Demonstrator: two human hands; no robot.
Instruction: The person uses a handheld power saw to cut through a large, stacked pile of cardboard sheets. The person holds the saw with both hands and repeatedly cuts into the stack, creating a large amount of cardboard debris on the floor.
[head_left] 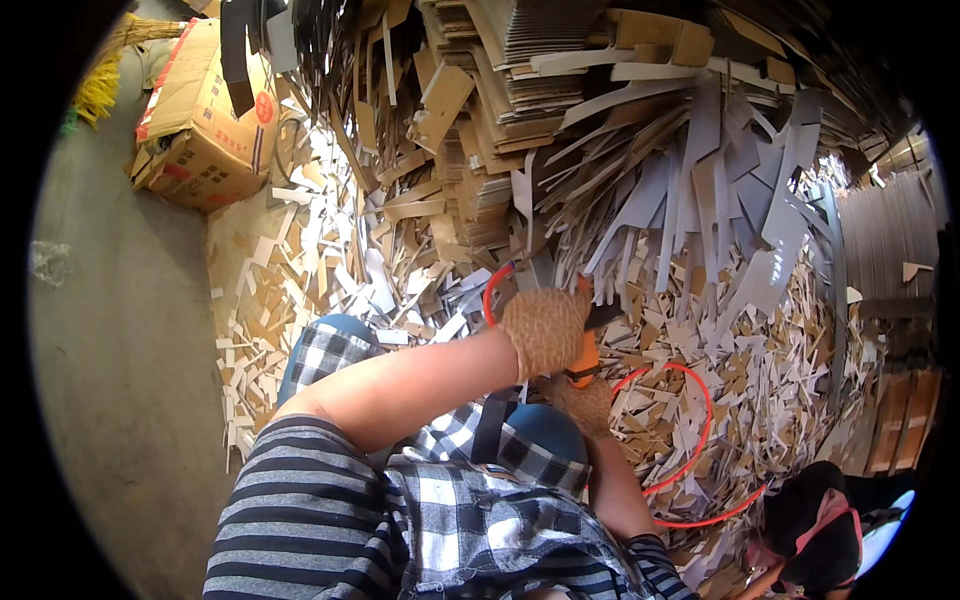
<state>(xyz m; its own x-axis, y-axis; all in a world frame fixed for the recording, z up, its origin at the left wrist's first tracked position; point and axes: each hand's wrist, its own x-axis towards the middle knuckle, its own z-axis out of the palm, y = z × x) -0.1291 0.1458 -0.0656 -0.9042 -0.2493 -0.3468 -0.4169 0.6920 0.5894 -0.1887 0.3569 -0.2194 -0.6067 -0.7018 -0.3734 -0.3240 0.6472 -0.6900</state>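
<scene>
Cardboard scraps (770,350) strew the floor (130,370) — left hand (547,330) and right hand (584,405), fingers wrapped around an orange tool (584,360).

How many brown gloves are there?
2. One glove is on the left hand; the other glove is on the right hand, just below it in the picture. More may be hidden.

Battered carton (205,120) upper left, yellow bristles (97,92) near; grey floor (120,340); stacked sheets (882,245) right.
</scene>
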